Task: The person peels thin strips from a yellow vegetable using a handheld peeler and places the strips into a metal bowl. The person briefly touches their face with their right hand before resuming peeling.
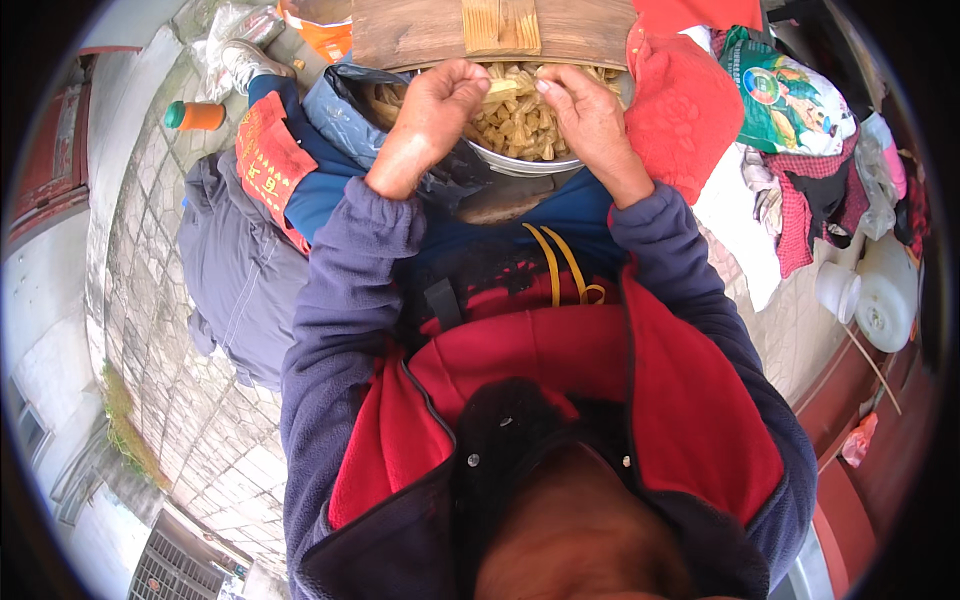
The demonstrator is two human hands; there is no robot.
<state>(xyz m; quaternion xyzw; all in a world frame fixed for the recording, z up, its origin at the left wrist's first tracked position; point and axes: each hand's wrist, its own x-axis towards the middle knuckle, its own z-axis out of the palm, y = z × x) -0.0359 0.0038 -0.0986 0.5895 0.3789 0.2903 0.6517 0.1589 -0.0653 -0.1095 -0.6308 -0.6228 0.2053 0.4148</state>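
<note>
My left hand [439, 105] pinches a pale yellow strip [502, 87], which looks like folded paper, between thumb and fingers. Close to the strip's other end are the bent thumb and fingers of my right hand [590, 109]; whether they grip it I cannot tell. Below both hands, a metal basin [517, 163] between my legs holds a heap of small folded golden pieces [517, 124]. Across the far side of the basin lies a wooden board [409, 34]. On it rests a yellow ridged, folded piece [501, 26].
A blue-black plastic bag [337, 112] with more golden pieces stands left of the basin. Red cloth [675, 112] hangs at its right. An orange bottle [201, 116] lies on the paving at left. A printed sack [795, 97] and a white plastic jug [886, 300] are at right.
</note>
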